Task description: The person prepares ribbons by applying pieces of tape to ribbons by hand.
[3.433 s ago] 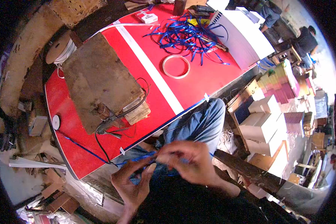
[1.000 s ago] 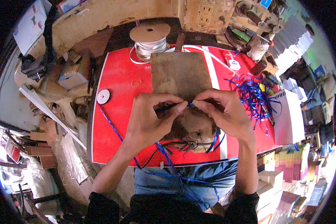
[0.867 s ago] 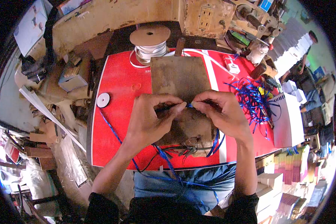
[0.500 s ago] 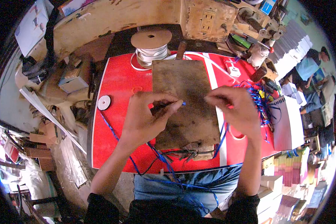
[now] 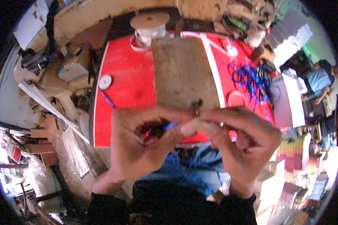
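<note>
Blue ribbon (image 5: pixel 171 125) part-hidden, board (image 5: pixel 184 75), spool (image 5: pixel 151 33) beyond

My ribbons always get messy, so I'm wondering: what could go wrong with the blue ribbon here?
The blue ribbon in the left hand is narrow, so it might slip. The tangled blue pile looks loose; it could knot further. The blue strand running from the small white spool might snag if pulled.

A narrow, bright-blue strip of ribbon (image 5: pixel 171 125), blurred, slants within the curled left hand (image 5: pixel 137 152), beside its thumb.
</note>
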A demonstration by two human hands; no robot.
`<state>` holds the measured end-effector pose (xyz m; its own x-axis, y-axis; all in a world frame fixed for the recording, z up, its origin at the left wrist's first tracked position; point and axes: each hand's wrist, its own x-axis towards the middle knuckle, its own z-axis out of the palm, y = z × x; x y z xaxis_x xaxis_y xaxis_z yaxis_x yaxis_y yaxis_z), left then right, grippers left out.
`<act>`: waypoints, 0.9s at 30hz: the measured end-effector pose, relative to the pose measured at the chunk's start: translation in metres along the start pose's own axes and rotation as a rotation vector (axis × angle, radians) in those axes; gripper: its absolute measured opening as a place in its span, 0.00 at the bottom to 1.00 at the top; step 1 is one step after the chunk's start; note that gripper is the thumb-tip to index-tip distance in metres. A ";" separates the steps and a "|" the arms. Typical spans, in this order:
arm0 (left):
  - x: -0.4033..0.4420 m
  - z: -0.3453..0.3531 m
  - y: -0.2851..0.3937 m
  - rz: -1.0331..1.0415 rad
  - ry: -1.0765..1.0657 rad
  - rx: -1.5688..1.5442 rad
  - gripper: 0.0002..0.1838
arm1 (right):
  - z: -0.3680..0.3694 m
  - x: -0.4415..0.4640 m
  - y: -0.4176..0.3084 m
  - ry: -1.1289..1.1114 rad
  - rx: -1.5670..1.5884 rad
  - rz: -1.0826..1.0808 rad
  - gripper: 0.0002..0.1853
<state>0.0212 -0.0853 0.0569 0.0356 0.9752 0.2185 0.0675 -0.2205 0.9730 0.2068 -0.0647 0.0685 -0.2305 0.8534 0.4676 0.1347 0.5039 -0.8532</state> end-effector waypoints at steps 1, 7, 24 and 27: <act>-0.007 0.002 0.004 0.007 0.029 -0.064 0.07 | 0.004 -0.008 0.000 0.031 0.057 0.017 0.11; -0.039 0.018 0.002 -0.031 0.099 -0.264 0.16 | 0.010 -0.021 -0.009 -0.003 0.358 0.157 0.12; -0.318 -0.498 -0.139 -0.442 0.604 1.227 0.16 | -0.321 -0.079 0.079 0.744 -0.209 0.116 0.21; -0.352 -0.543 -0.124 -0.569 0.730 1.363 0.17 | -0.306 -0.095 0.095 0.722 -0.347 0.265 0.19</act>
<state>-0.5408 -0.3907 -0.1012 -0.7203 0.6477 0.2483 0.6936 0.6778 0.2439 0.5360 -0.0567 0.0136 0.5073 0.7658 0.3952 0.4129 0.1866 -0.8915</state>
